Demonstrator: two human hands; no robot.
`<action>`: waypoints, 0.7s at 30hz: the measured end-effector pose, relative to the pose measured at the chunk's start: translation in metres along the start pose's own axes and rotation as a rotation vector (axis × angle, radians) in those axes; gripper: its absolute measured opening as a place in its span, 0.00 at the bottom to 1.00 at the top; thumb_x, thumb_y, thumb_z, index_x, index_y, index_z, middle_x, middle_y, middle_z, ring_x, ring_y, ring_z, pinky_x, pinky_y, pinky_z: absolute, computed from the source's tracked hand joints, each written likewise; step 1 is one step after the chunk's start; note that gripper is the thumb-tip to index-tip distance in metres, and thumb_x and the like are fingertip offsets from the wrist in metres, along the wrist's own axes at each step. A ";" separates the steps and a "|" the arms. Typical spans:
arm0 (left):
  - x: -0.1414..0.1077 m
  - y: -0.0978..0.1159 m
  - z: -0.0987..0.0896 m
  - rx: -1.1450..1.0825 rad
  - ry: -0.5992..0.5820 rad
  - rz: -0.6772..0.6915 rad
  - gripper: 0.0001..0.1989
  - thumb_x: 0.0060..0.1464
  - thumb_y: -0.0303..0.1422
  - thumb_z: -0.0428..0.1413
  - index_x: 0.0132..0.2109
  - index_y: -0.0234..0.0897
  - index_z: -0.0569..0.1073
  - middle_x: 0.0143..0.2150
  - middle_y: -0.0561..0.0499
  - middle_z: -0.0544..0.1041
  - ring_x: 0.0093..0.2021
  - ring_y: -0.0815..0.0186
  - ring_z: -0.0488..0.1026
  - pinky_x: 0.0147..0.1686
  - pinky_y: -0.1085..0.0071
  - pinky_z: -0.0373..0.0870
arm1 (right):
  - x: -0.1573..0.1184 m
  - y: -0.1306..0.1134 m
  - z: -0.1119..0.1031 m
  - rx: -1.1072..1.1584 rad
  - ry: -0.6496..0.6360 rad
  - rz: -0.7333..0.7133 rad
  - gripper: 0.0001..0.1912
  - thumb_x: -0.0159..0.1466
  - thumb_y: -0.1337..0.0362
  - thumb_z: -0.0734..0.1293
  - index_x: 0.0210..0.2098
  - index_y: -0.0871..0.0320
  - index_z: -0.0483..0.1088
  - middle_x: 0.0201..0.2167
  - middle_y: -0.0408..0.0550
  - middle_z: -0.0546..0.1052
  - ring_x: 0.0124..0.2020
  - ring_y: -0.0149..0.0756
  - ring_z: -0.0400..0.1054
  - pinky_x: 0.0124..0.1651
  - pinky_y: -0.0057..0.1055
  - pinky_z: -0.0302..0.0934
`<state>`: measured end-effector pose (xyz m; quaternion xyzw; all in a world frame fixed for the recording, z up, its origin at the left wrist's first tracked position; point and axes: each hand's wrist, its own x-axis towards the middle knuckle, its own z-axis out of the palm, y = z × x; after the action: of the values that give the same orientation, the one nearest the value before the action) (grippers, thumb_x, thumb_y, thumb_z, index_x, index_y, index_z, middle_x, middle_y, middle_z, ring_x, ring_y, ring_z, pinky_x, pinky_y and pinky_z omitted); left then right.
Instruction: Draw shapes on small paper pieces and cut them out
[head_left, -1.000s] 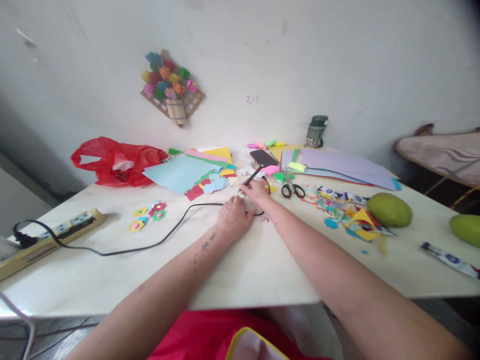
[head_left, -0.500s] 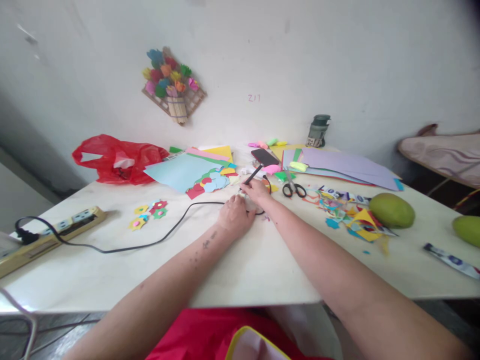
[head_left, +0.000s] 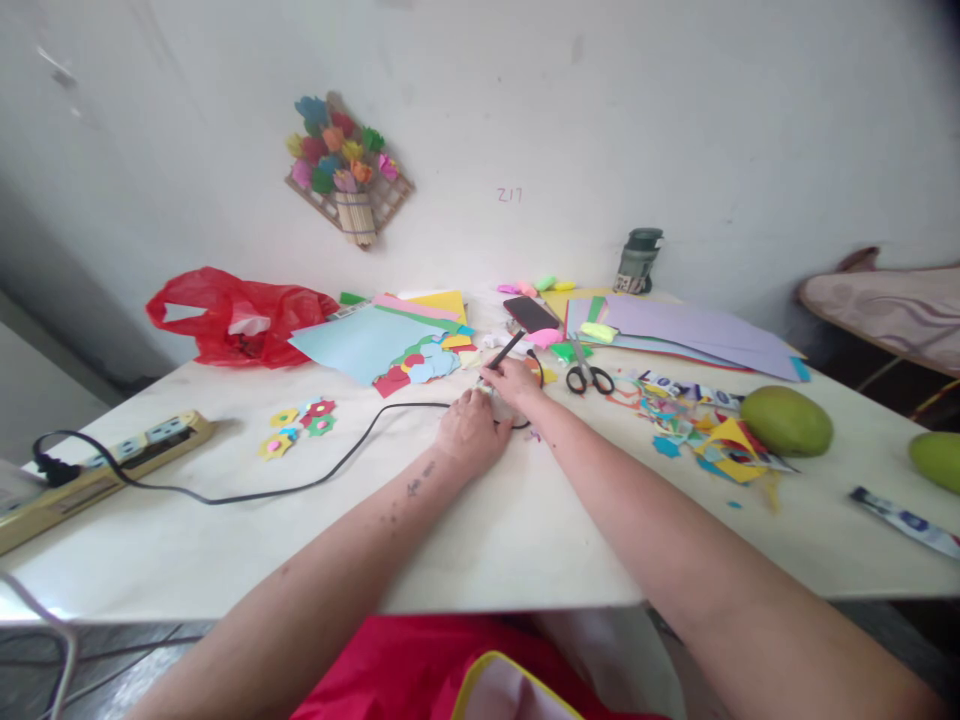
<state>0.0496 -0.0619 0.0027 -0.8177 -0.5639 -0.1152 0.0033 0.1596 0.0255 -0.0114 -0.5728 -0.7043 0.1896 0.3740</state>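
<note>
My right hand [head_left: 514, 384] is closed around a dark pen [head_left: 508, 349], which tilts up and to the right. Close beside it, my left hand [head_left: 469, 432] rests on the white table [head_left: 510, 530] with its fingers bent together at the pen's lower end. Whatever lies under those fingertips is hidden. A black cord [head_left: 330, 478] passes behind the left hand and reappears as a loop by the right wrist. Just beyond the hands lie cut paper pieces [head_left: 427, 362] and a phone [head_left: 531, 314]. Black-handled scissors [head_left: 589, 379] lie right of the right hand.
Left stand a power strip [head_left: 142, 450], a red plastic bag [head_left: 225, 315] and small paper flowers [head_left: 277, 443]. Coloured sheets [head_left: 697, 325], paper scraps [head_left: 675, 420], a green mango [head_left: 786, 421] and a glue tube [head_left: 904, 520] occupy the right. A wall [head_left: 465, 120] rises behind.
</note>
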 end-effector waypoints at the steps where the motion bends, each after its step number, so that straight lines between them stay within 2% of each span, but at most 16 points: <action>1: 0.000 0.000 0.000 0.002 0.001 0.004 0.24 0.57 0.42 0.43 0.53 0.27 0.65 0.51 0.37 0.69 0.55 0.54 0.64 0.54 0.64 0.59 | 0.000 0.000 0.000 -0.001 -0.001 0.000 0.11 0.62 0.60 0.63 0.35 0.60 0.73 0.29 0.49 0.79 0.33 0.34 0.73 0.36 0.25 0.62; 21: 0.000 -0.001 0.001 -0.009 0.007 0.002 0.24 0.57 0.41 0.44 0.52 0.27 0.66 0.50 0.37 0.69 0.55 0.54 0.64 0.53 0.63 0.60 | -0.001 -0.003 -0.002 -0.018 0.003 0.006 0.10 0.61 0.61 0.63 0.34 0.59 0.73 0.29 0.48 0.79 0.32 0.33 0.72 0.36 0.24 0.61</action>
<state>0.0491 -0.0615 0.0021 -0.8180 -0.5625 -0.1206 0.0014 0.1593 0.0231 -0.0088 -0.5785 -0.7037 0.1836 0.3694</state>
